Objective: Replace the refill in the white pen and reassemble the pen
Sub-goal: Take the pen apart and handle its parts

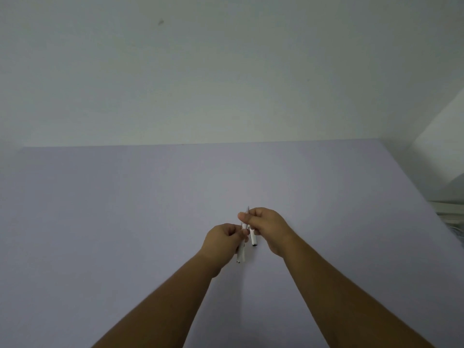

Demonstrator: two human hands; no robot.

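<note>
The left hand (223, 241) covers the middle of one white pen piece (241, 256), leaving only its lower end in sight. The right hand (266, 227) hides most of a second white piece (253, 239) and the thin grey tip (248, 210) above its thumb. Whether these parts join is too small to tell. Both forearms run off the bottom edge.

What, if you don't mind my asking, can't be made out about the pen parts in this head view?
- How the white pen pieces join: hidden between the left hand and right hand.
- The thin tip above the right hand: too small to identify as the refill.
- Objects at the right edge: cut off.
</note>
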